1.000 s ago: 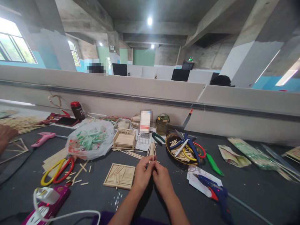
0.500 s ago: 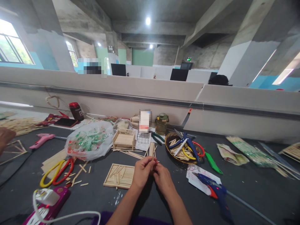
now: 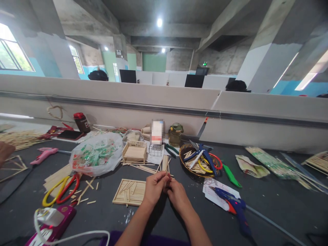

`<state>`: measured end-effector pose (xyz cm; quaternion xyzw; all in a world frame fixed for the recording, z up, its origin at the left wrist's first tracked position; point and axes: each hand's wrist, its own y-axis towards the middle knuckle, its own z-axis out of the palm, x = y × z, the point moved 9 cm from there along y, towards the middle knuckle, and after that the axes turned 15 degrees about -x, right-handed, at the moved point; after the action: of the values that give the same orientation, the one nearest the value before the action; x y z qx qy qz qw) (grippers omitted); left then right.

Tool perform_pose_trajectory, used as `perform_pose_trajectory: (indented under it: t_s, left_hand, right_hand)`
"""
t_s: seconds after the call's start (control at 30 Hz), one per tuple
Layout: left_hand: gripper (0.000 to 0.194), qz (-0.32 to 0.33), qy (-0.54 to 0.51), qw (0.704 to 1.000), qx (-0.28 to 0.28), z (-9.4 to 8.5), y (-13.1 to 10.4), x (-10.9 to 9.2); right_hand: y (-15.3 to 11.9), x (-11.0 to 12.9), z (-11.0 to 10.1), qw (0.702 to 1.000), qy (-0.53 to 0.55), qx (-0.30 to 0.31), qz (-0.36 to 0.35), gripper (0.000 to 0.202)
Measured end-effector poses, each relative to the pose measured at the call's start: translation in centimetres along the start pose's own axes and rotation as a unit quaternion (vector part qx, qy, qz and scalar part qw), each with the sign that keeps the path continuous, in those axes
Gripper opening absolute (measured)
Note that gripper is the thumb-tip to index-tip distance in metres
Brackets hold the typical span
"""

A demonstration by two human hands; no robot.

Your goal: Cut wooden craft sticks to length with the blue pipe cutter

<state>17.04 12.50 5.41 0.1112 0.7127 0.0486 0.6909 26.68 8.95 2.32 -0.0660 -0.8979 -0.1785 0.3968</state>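
Observation:
My left hand (image 3: 155, 187) and my right hand (image 3: 177, 192) meet over the near middle of the table, fingertips pinched together. Thin wooden sticks (image 3: 165, 163) stick out beyond the fingers, away from me; their lower ends are hidden by the hands. Left of my left hand lies a flat panel of sticks (image 3: 135, 186) with a raised rim and several short pieces loose on it. Farther back stands a small stick-built model (image 3: 134, 152) with railings. More loose sticks (image 3: 145, 168) lie in front of that model.
On the right are a basket (image 3: 182, 160) of sticks and tools, a blue glue gun (image 3: 232, 200) on paper and a green-handled tool (image 3: 232, 176). On the left are scissors (image 3: 63, 189), a plastic bag (image 3: 96, 153), a power strip (image 3: 61, 218) and another person's hand (image 3: 5, 152).
My hands stay together at nearly the same place, with only slight finger movement. The whole view has shifted a little.

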Motion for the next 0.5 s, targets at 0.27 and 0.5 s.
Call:
perform_pose_trajectory:
  t_s: [0.27,0.5]
  left_hand:
    - [0.018,0.023,0.017,1.000,-0.002,0.1,-0.1,0.4]
    - [0.020,0.005,-0.004,1.000,0.000,0.2,0.1,0.0]
  right_hand:
    - [-0.2,0.4,-0.2,1.000,-0.005,-0.004,-0.004,0.023]
    - [2.0,-1.6,-9.2,0.983,-0.052,-0.177,0.005,0.027]
